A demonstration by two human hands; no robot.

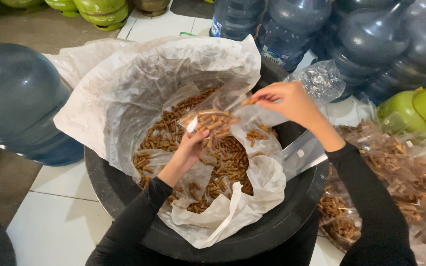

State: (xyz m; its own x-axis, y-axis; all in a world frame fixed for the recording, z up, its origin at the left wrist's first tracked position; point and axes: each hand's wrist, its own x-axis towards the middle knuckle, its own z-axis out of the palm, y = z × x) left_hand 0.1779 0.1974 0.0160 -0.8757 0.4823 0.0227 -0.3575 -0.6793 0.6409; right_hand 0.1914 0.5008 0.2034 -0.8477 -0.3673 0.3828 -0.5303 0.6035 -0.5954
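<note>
A big black tub (292,212) lined with white paper (139,83) holds a heap of brown stick snacks (225,162). My left hand (191,148) grips the bottom of a small clear plastic bag (223,116) partly filled with the snacks, held over the tub. My right hand (284,101) pinches the bag's open mouth, with a few snack sticks between its fingers. Both arms wear black sleeves.
Large blue water jugs stand at the left (18,98) and along the back right (361,39). Green gas cylinders (102,11) line the far edge. Filled clear snack bags (400,177) pile at the right, beside a green plastic thing (415,108). White tiled floor (60,216) lies below.
</note>
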